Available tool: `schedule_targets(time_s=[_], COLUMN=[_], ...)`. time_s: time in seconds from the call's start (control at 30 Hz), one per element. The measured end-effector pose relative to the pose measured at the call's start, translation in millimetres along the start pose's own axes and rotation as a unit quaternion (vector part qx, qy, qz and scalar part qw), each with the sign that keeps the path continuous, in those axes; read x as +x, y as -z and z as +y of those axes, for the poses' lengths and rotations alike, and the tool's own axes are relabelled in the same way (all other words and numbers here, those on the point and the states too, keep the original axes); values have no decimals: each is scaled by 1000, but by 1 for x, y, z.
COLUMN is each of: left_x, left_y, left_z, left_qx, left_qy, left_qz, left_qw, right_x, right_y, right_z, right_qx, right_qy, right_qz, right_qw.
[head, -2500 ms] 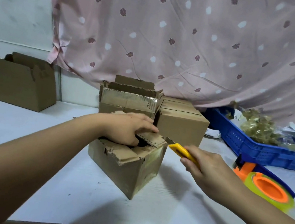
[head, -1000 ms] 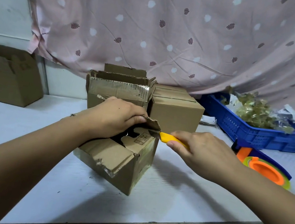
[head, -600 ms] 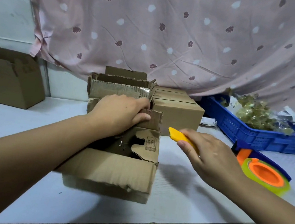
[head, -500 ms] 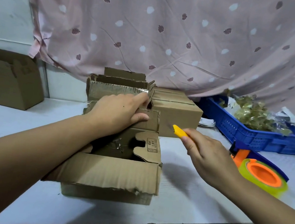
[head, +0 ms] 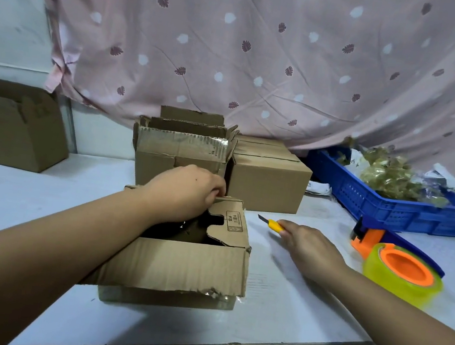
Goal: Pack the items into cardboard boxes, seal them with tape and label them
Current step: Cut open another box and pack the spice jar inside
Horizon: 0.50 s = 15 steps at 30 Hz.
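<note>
A small opened cardboard box stands in front of me on the white table, its near flap folded toward me and a notched flap lying at its right. My left hand reaches over the box's far side and its curled fingers grip the far flap's edge. To the right of the box, my right hand lies low on the table and holds a yellow utility knife, its blade pointing away to the left. What is inside the box is dark and hidden.
Behind stand an opened box and a closed box. Another empty box sits far left. A blue crate with wrapped golden items is at the right, with an orange tape dispenser in front of it. A pink curtain hangs behind.
The box was turned square to me and its flaps came open. My right hand drew the knife away from the box and lowered it to the table on the right.
</note>
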State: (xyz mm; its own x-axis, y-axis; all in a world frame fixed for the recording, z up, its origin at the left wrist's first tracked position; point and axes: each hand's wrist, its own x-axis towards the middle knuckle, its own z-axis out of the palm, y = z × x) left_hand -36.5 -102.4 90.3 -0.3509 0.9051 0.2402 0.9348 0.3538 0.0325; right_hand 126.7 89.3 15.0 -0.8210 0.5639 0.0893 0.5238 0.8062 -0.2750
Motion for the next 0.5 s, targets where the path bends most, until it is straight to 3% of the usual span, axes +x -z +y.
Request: schedule_targets(time_s=[0.3, 0.5], left_x=[-8, -7], left_y=[5, 8], left_z=[9, 11], left_qx=[6, -25], left_qy=[5, 7], left_qz=[-41, -34], left_qw=[999, 999], right_x=[2, 3], right_y=[-27, -25], right_z=[7, 8], right_qx=[-81, -62], right_qy=[-1, -9], right_qz=[50, 34], right_qw=[995, 997])
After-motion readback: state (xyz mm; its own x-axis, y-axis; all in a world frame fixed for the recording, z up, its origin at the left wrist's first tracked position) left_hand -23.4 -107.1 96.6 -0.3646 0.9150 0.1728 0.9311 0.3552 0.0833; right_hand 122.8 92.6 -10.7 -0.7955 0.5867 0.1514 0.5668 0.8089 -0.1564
